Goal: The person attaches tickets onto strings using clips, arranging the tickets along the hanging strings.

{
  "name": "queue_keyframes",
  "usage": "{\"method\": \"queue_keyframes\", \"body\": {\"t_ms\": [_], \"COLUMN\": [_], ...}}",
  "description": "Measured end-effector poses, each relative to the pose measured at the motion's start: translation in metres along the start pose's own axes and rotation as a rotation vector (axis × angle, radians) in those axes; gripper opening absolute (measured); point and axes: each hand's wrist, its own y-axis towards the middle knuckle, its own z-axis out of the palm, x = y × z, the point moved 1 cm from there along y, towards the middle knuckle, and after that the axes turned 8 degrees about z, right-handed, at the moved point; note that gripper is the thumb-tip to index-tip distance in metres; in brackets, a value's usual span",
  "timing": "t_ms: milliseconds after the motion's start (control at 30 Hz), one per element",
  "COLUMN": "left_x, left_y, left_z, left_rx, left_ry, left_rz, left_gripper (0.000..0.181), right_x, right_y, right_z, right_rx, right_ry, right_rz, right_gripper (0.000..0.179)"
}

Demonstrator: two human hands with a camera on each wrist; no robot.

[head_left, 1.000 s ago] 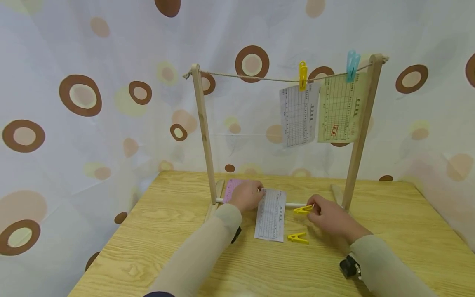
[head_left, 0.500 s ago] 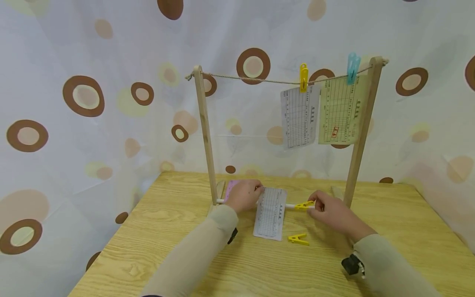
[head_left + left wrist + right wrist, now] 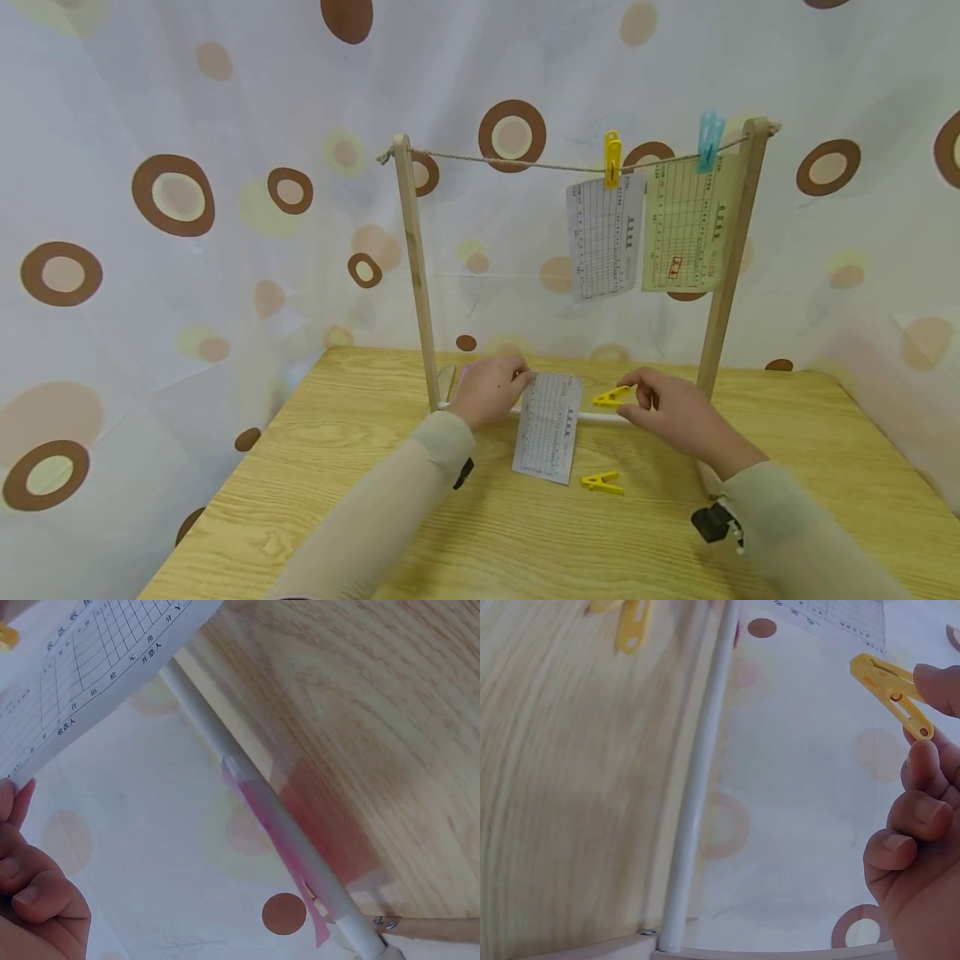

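My left hand (image 3: 491, 390) pinches a white printed receipt slip (image 3: 547, 429) at its upper left corner; in the left wrist view thumb and finger meet on the slip's corner. Between thumb and fingertips, my right hand (image 3: 671, 412) holds a yellow clothespin (image 3: 892, 690) by its handles, its nose toward the slip. A second yellow clothespin (image 3: 603, 482) lies on the table, right of the slip's lower end. Behind my left hand a pink slip (image 3: 274, 840) lies against the white crossbar, mostly hidden in the head view.
A wooden frame with two posts (image 3: 417, 275) carries a rope (image 3: 510, 158). From it hang a white slip (image 3: 606, 237) under a yellow clothespin (image 3: 612, 158) and a yellow-green slip (image 3: 682, 225) under a blue clothespin (image 3: 709, 142). The white crossbar (image 3: 600, 416) runs low between the posts.
Both hands have risen slightly away from me, the left with the white slip and the right with the yellow clothespin. The clothespin on the table has stayed put.
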Motion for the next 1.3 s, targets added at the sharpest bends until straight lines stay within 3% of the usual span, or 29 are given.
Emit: {"method": "queue_keyframes", "body": {"t_ms": [233,500,867,1300], "left_x": [-0.002,-0.004,-0.005,-0.008], "left_y": [-0.004,-0.004,0.001,0.007], "left_z": [-0.008,-0.025,-0.057,-0.091], "left_rx": [-0.005,-0.042,-0.099,-0.156], "left_ry": [-0.039,-0.079,0.029,0.039], "left_rz": [0.005,0.092,0.131,0.147], "left_gripper": [0.022,0.021,0.021,0.022], "right_x": [0.017,0.044,0.079,0.121], "right_y": [0.002,0.002,0.009,0.020], "right_z": [-0.010,-0.026,-0.060,-0.100], "right_rx": [-0.011,-0.026,-0.059,-0.119], "right_ry": [-0.012,0.001,-0.116,-0.227], "right_rz": [-0.025,-0.100,-0.167,-0.227], "right_gripper": [0.031,0.031,0.033,0.034]}}
